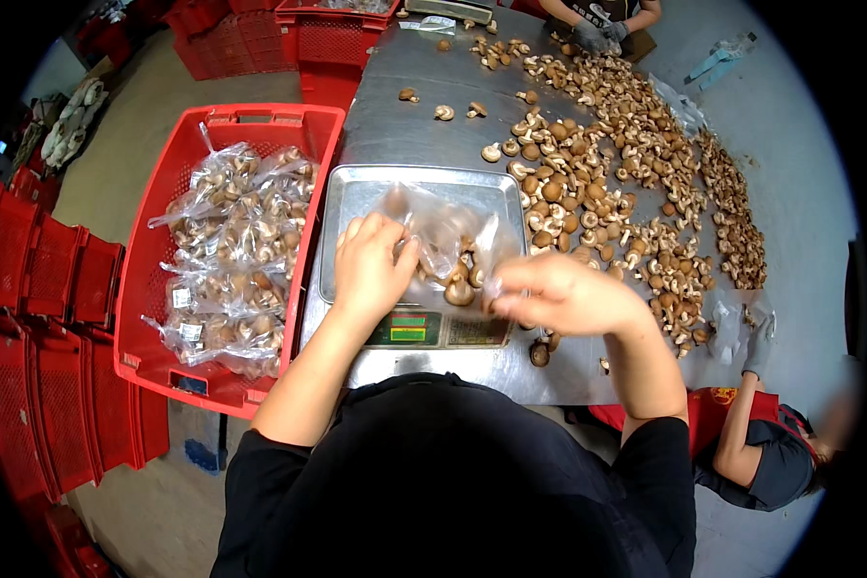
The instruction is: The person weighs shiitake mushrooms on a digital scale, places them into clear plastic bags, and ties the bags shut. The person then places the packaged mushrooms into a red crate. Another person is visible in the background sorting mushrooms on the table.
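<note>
A clear plastic bag (pixel 441 224) with several shiitake mushrooms (pixel 460 290) in its opening lies on the metal pan (pixel 339 209) of a weighing scale. My left hand (pixel 372 267) holds the bag's left side, its fingertips partly hidden by the film. On the other side, my right hand (pixel 560 289), slightly blurred, pinches the bag's edge between thumb and fingers. Just below the pan is the scale's lit display (pixel 408 327), partly behind my left wrist.
On my left stands a red plastic crate (pixel 134 311) of bagged mushrooms (pixel 231 289). Loose shiitake mushrooms (pixel 578 188) spread over the steel table (pixel 419 144) to the right. Co-workers' gloved hands are at the far side (pixel 600 35) and right (pixel 760 347). Stacked red crates (pixel 29 267) line the left.
</note>
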The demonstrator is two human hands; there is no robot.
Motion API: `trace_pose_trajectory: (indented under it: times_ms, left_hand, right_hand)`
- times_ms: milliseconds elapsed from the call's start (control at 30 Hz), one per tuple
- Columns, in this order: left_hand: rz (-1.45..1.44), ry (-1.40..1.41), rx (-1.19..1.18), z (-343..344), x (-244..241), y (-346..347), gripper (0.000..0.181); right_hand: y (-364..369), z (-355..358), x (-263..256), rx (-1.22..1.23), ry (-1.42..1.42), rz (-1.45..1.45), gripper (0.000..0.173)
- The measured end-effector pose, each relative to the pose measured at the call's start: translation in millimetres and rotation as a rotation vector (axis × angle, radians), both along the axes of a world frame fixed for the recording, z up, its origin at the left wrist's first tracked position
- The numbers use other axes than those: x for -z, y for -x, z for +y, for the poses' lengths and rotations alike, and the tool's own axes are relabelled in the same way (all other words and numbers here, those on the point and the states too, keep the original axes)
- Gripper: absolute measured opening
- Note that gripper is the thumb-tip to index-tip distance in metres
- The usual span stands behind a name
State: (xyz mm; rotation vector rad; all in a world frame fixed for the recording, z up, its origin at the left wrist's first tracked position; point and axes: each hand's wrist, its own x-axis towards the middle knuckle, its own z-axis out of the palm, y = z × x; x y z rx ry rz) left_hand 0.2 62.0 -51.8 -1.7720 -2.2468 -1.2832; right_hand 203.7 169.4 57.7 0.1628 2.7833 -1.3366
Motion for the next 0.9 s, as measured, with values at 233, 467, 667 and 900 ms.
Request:
trace_pose_trajectory:
  times_ms: [233,467,667,900]
  left_hand:
    - [-1.000,-0.117,0.416,10.3,-24.3,-2.1,0.004]
    - [-1.590,-0.285,0.513,0.9,-35.0,1.9,0.012]
    - [-1.535,-0.304,0.689,-13.9,-76.9,-19.1,0.011]
    - [-1.572,-0.197,0.758,10.0,-53.1,-11.2,0.033]
  right_hand:
    - [1.5,18.5,13.7,0.230,0.447,0.130,0.024]
    - [5.0,27.4,30.9,0.616,0.770,0.271,0.030]
    - [22.7,15.3,26.8,0.534,0.830,0.294,0.028]
    - [20.8,13.3,13.2,0.472,0.847,0.289,0.023]
